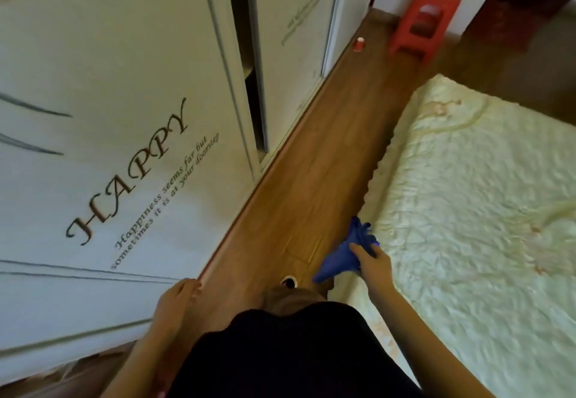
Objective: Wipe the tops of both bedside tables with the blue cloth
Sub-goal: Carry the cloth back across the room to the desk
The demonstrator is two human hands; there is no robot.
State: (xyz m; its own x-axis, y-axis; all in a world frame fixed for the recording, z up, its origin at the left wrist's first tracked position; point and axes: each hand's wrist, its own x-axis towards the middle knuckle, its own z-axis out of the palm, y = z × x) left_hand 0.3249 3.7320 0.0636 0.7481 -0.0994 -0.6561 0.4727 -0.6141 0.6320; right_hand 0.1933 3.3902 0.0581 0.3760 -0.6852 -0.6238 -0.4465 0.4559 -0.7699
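The blue cloth [343, 252] hangs bunched in my right hand [372, 262], which grips it over the wooden floor beside the edge of the bed. My left hand [177, 299] is lower left, close to the bottom of the white wardrobe, fingers loosely curled and holding nothing. No bedside table is in view.
A white sliding wardrobe [124, 117] with "HAPPY" lettering fills the left. A bed with a pale quilted cover [473, 210] fills the right. A narrow strip of wooden floor [327, 148] runs between them toward a red plastic stool [427, 14] and a small red cup [358, 45].
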